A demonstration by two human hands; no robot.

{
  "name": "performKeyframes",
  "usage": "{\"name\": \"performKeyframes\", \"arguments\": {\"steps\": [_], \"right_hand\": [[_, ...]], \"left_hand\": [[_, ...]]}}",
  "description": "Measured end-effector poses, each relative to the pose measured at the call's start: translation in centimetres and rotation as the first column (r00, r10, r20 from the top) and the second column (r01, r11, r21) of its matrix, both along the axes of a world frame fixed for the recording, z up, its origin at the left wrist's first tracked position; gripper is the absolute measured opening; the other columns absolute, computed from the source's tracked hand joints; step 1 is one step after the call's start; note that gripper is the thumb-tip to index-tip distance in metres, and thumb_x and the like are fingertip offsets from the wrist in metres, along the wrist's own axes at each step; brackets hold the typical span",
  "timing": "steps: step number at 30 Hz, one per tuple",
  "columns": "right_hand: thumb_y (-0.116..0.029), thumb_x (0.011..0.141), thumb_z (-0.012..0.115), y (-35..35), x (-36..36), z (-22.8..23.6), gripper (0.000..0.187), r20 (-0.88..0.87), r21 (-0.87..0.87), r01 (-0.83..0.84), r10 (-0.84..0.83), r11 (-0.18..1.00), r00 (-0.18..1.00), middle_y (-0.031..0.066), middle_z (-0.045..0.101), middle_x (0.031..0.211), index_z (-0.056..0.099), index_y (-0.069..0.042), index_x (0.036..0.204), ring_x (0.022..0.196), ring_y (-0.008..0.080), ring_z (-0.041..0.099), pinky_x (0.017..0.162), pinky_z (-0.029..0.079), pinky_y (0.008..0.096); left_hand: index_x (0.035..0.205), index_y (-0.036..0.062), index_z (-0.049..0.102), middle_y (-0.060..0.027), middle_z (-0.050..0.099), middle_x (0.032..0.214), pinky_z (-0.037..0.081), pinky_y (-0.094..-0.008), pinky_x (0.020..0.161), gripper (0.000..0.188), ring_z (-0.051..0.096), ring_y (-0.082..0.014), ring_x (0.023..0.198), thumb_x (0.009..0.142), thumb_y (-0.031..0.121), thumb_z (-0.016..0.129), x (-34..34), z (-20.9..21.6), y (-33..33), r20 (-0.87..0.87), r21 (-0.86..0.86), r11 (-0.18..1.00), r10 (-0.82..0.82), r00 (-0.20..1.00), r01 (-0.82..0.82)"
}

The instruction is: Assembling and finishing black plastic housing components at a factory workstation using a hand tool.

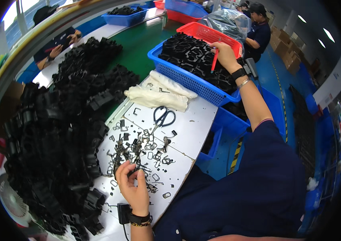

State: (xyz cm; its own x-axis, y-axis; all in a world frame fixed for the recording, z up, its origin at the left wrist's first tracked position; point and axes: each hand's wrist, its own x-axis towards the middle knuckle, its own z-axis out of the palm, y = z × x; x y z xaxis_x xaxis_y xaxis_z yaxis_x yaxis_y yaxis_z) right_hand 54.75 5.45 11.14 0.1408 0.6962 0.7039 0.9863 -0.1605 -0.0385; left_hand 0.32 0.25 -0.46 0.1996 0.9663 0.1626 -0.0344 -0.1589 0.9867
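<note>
My right hand (226,56) is stretched out over the far end of a blue plastic basket (192,82). A slim red pen-like tool (214,61) is held in its closed fingers, pointing down over the black plastic parts (186,52) that fill the basket. Low over the white tabletop (190,138), my left hand (133,186) has its fingers curled toward the thumb. Something dark shows between them, too small to make out. Around its fingertips lie many small black scraps (138,146). Dark-handled scissors (163,117) rest just beyond the scraps.
A large heap of black plastic parts (58,148) rises along the left. Crumpled off-white cloth (158,96) lies before the basket. A red basket (190,28) sits behind it; blue bins (230,120) stand below the table's right edge. Co-workers (258,28) are at the far side.
</note>
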Motion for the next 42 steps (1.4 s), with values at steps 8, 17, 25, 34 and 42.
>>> {"name": "performKeyframes", "arguments": {"steps": [8,17,25,34,42], "right_hand": [[-0.012,0.086,0.074,0.5,-17.0,3.7,0.014,-0.247,0.155,-0.314,0.345,0.937,0.906,0.0098,0.066,0.075,0.07,0.0,0.094,0.066,0.015,0.061,0.062,0.048,0.0283],[-0.013,0.084,0.075,7.4,-34.1,-6.1,0.032,-0.334,-0.131,-0.747,0.681,0.651,0.652,0.0155,0.064,0.107,0.064,-0.003,0.113,0.095,0.0329,0.061,0.08,0.051,0.0388],[0.002,0.074,0.073,10.0,-39.3,-9.4,0.026,-0.177,-0.094,-0.773,0.753,0.628,0.633,0.0177,0.066,0.108,0.065,0.0,0.098,0.098,0.0342,0.063,0.079,0.054,0.0397],[-0.001,0.088,0.066,6.1,-36.2,-6.4,0.012,-0.616,-0.113,-0.744,0.541,0.658,0.572,0.015,0.066,0.122,0.06,-0.001,0.099,0.099,0.0207,0.063,0.084,0.048,0.0286],[-0.018,0.098,0.06,1.5,-37.9,-8.1,0.016,-0.921,0.364,-0.808,0.306,0.463,-0.24,0.0216,0.067,0.117,0.056,-0.002,0.096,0.105,0.0207,0.064,0.097,0.048,0.0308]], "left_hand": [[0.113,-0.0004,0.059,-0.0118,0.049,0.128,0.053,-0.0283,0.088,0.026,0.055,-0.0156,0.11,0.088,-0.005,0.063,0.1,0.1,0.7,0.019,0.004,0.998,-0.061,0.998,0.061],[0.112,-0.0011,0.06,-0.0117,0.052,0.126,0.053,-0.028,0.088,0.022,0.058,-0.016,0.109,0.09,-0.001,0.065,-0.9,0.3,1.3,0.149,-0.07,0.996,0.057,0.987,-0.047],[0.114,-0.0022,0.057,-0.0092,0.054,0.124,0.051,-0.0261,0.089,0.021,0.056,-0.0122,0.109,0.093,-0.001,0.062,-1.5,-0.6,1.8,0.253,-0.126,0.991,0.081,0.964,-0.05],[0.123,-0.0033,0.052,-0.0094,0.056,0.12,0.053,-0.0262,0.086,0.031,0.057,-0.013,0.106,0.093,0.002,0.062,-1.5,-0.8,2.1,0.312,-0.175,0.983,0.105,0.944,-0.051],[0.141,-0.0033,0.037,-0.0154,0.049,0.134,0.052,-0.0312,0.097,0.057,0.054,-0.0177,0.121,0.094,0.012,0.067,-1.1,-0.2,1.6,0.382,-0.216,0.976,0.099,0.919,-0.015]]}}
